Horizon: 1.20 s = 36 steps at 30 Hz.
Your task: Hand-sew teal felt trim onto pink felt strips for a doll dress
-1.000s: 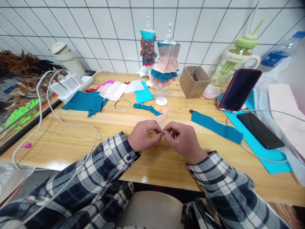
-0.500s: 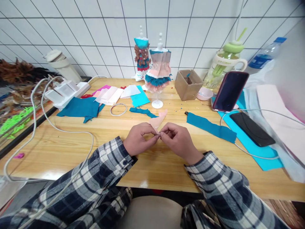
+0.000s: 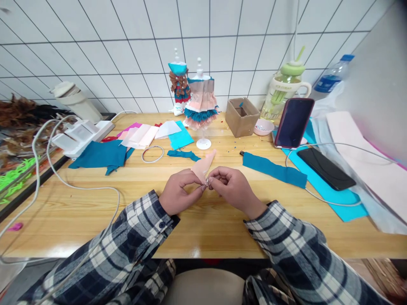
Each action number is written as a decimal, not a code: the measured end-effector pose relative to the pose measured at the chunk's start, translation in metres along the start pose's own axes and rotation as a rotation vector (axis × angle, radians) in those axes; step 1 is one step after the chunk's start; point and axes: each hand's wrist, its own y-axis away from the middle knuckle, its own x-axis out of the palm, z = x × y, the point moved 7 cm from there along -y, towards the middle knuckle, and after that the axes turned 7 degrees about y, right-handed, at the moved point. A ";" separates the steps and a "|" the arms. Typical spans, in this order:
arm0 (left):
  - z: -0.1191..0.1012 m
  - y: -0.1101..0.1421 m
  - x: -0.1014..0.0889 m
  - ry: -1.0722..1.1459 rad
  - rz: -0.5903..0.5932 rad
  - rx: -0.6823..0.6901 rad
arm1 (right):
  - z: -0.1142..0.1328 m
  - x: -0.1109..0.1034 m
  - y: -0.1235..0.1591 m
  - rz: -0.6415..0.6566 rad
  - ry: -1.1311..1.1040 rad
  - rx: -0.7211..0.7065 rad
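A pale pink piece of fabric [image 3: 202,167] tapers to a gathered lower end between my two hands. My left hand [image 3: 181,190] pinches that end with thumb and index finger. From the other side, my right hand [image 3: 233,186] has its thumb and fingertips closed on the same bunched tip; its detail is too small to make out. Beyond my hands stands a miniature dress form [image 3: 202,97] in a layered pink and teal dress. A narrow teal strip [image 3: 183,154] lies just past my left hand, and a wider teal strip [image 3: 273,170] lies to the right.
At the left are a power strip [image 3: 106,129], teal cloth [image 3: 98,154] and a ring [image 3: 152,154]. A second dressed form [image 3: 178,87], cardboard box [image 3: 242,118] and pink bowl [image 3: 263,127] stand behind. At right are a propped phone [image 3: 294,123], a flat phone [image 3: 326,168] and a green-lidded bottle [image 3: 288,91].
The view has shifted, so the background sits lower and further left. The pink fabric shows more fully above my fingers. Both hands still pinch its gathered end.
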 end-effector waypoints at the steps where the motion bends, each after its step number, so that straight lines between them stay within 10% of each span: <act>1: 0.000 0.000 0.000 0.032 0.003 0.006 | -0.002 -0.001 -0.001 -0.008 -0.016 0.009; 16: 0.042 0.005 0.001 1.336 -0.258 -0.537 | -0.028 -0.045 -0.021 -0.282 0.080 0.121; 29: 0.038 0.004 -0.010 1.583 -0.242 -0.529 | -0.042 -0.052 -0.023 -0.385 -0.109 0.127; 36: 0.048 0.010 -0.004 1.754 -0.182 -0.590 | -0.013 -0.098 -0.046 -0.556 -0.124 0.047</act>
